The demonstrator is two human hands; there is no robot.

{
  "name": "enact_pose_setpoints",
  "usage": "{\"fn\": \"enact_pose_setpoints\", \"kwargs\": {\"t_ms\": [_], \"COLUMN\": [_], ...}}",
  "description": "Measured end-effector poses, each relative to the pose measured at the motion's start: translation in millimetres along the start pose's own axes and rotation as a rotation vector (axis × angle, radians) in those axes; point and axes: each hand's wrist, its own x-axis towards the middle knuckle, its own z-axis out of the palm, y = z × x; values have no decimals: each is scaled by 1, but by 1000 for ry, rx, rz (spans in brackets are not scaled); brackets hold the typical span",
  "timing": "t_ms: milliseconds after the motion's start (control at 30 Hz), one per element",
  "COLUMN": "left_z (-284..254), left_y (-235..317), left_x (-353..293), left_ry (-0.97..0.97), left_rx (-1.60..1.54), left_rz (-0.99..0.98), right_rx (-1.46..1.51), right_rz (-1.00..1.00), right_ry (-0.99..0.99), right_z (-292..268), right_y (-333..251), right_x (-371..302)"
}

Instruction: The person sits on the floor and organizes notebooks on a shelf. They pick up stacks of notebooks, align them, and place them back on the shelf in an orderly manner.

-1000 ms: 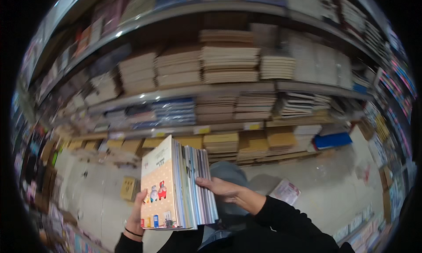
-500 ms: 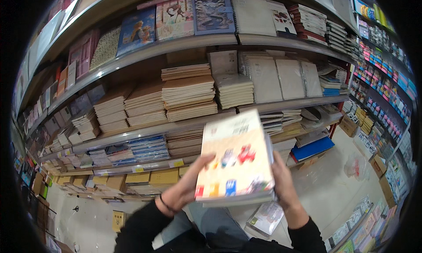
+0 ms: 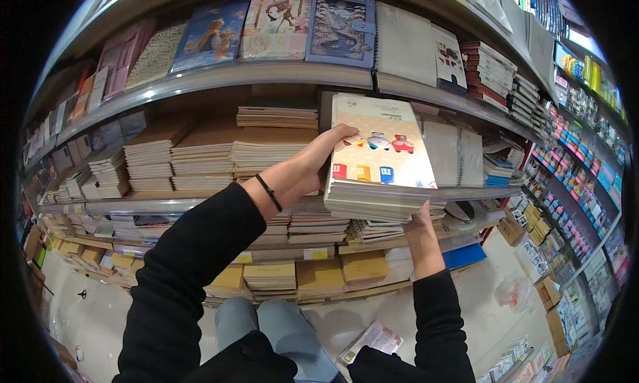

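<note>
A thick stack of notebooks (image 3: 383,166), the top cover cream and peach with colourful cartoon figures, is held out at the middle shelf. My left hand (image 3: 321,158) is closed on its left side, thumb on the top cover and the other fingers partly hidden behind the edge. Under the near right corner, my right hand (image 3: 422,228) grips the stack, most of its fingers out of sight beneath. Whether the stack touches the shelf or the books behind it, I cannot tell. Left of it lie piles of brown-covered notebooks (image 3: 266,153).
Display notebooks, including a blue one with a clasp (image 3: 341,30), stand on the upper shelf (image 3: 266,74). Spiral notebooks (image 3: 442,153) lean to the right of my stack. Yellowish boxes (image 3: 319,276) line the bottom shelf. A wrapped package (image 3: 373,340) and a plastic bag (image 3: 514,293) lie on the floor.
Both hands have carried the notebook stack up and forward, from above my lap to the middle shelf. My arms are now stretched out further.
</note>
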Motion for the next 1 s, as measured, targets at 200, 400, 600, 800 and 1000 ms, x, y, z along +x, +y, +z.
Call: {"fn": "enact_pose_setpoints", "kwargs": {"t_ms": [200, 400, 600, 800, 1000], "left_z": [-18, -29, -31, -24, -21], "left_y": [24, 58, 61, 67, 58], "left_x": [29, 63, 58, 50, 71], "left_ry": [6, 135, 222, 137, 158], "left_rx": [75, 53, 30, 173, 157], "left_rz": [-86, -258, -204, -121, -118], "right_rx": [-5, -124, -288, -67, -3], "right_rz": [64, 121, 36, 121, 91], "right_ry": [-16, 115, 15, 123, 77], "right_z": [13, 40, 52, 49, 29], "right_y": [-16, -41, -39, -22, -12], "right_x": [19, 79, 82, 92, 126]}}
